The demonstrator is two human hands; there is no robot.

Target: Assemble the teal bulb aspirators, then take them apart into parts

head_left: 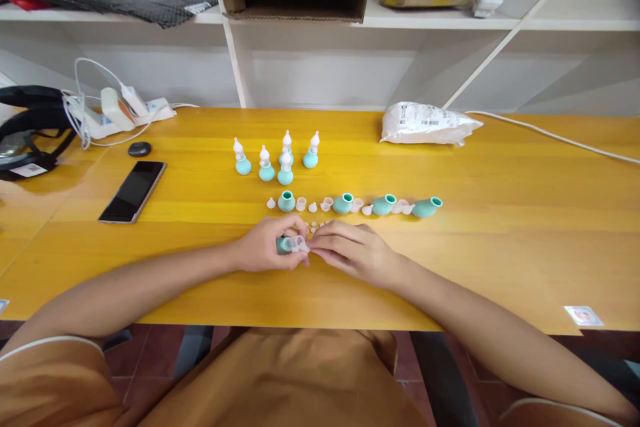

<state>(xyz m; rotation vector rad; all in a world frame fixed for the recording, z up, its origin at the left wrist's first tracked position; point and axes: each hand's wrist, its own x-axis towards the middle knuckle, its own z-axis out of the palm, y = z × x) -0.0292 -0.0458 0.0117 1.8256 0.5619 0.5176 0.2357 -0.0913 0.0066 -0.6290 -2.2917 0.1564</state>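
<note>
My left hand (270, 245) is closed around a small teal bulb aspirator (284, 245), lying sideways with its clear plastic top parts (297, 245) pointing right. Against the clear tip, the fingers of my right hand (353, 250) are pressed together; whatever they pinch is hidden. Just beyond my hands lie several tiny pale discs (313, 225), partly covered by my fingers. Behind them runs a row of open teal bulbs (343, 203), with clear cups (327, 204) and small nozzle tips (367, 210) between. Farther back stand several assembled aspirators (267, 165) with white nozzles.
A phone (133, 192) and a black mouse-like object (139, 149) lie on the left, near a power strip with cables (107, 119) and a black headset (35, 130). A white plastic package (429, 124) rests at the back right. An open cardboard box (295, 0) sits on the shelf.
</note>
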